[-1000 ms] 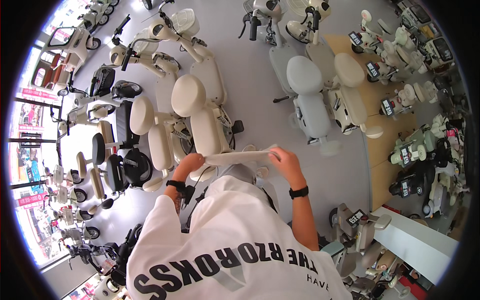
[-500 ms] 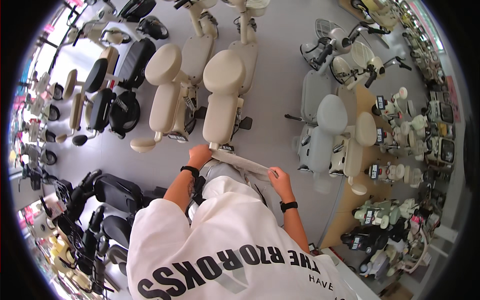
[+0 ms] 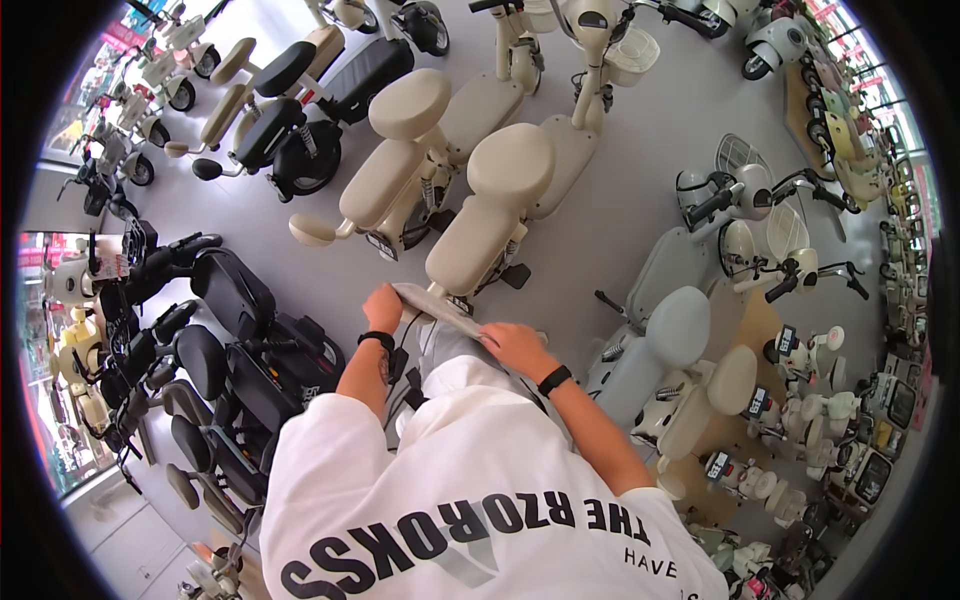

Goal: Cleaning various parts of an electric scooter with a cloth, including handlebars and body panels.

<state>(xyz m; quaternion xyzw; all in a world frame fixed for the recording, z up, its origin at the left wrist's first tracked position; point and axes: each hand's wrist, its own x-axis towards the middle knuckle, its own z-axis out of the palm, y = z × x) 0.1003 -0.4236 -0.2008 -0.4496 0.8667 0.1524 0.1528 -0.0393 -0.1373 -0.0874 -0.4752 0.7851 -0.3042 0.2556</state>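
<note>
"Smooth, glossy grey floor [image 3: 640, 140] spread all round on my feed. What did you have closest?"

"I had the left hand [image 3: 382, 308], its fingers folded tight round one end of a flat, pale grey strip of cloth [image 3: 452, 314]. The right hand [image 3: 515, 347] had its fingers bent over the other end, gripping it; I couldn't make out that thumb."

"Where did the cloth sit?"

"Between the two hands, in front of the wearer's loose white shirt [image 3: 430, 450], slanting down to the right of the view. It looked nearly straight, so I judged that an uneven pull could have tugged an end free, most likely from the right hand, whose hold I read as the shallower."

"And just past it?"

"I saw a beige scooter with a long padded seat [image 3: 468, 250]. Its tail lay right by the cloth; I couldn't tell whether they touched. A careless sweep there might have snagged the strip. A flat black footrest [image 3: 515, 277] stuck out toward the right, and stepping forward with eyes on the cloth could have meant a knocked shin."

"Farther off?"

"I noted a light grey scooter with an oval backrest [image 3: 680, 325] to the right and dark scooters with black padded seats [image 3: 232, 290] to the left. They were parked tightly enough that turning with elbows wide might have bumped one. Small pale scooters [image 3: 765, 485] lined the right edge, too distant to worry me."
</note>
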